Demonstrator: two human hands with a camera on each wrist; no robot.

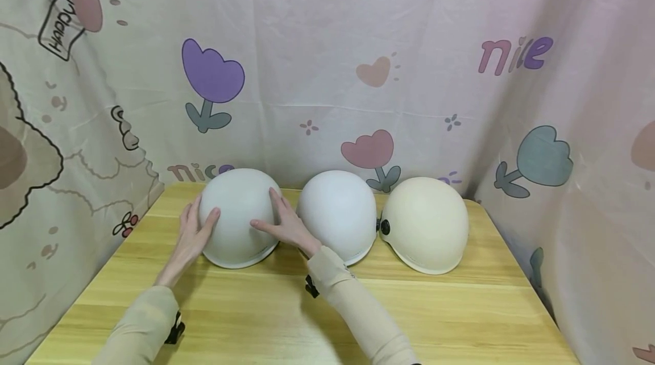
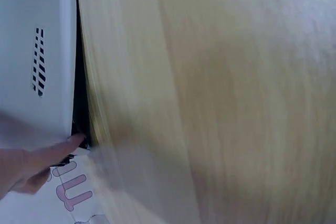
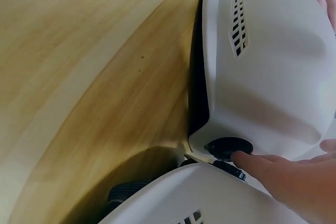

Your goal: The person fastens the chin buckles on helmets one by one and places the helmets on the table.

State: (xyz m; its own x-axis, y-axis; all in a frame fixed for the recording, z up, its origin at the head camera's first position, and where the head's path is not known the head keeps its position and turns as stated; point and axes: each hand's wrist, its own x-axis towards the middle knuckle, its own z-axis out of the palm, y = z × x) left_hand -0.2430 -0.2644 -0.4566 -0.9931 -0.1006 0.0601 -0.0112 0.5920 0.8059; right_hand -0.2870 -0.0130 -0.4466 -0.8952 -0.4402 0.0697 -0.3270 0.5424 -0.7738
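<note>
A pale grey-white helmet (image 1: pixel 239 211) rests on the wooden table at the left end of a row, dome up. My left hand (image 1: pixel 193 234) lies along its left side, thumb on the front of the dome. In the left wrist view, a fingertip of that hand touches the lower rim below the helmet's vent slots (image 2: pixel 39 64). My right hand (image 1: pixel 289 227) rests on the helmet's right side, thumb and fingers spread and fairly straight. The right wrist view has one fingertip at a round black side knob (image 3: pixel 223 144) of this helmet.
A white helmet (image 1: pixel 335 211) stands close to the right of the held one. Beyond it sits a cream helmet (image 1: pixel 427 223) with a black side knob (image 1: pixel 386 227). The wooden table (image 1: pixel 245 319) ends at a printed cloth backdrop (image 1: pixel 286 143), which also hangs at both sides.
</note>
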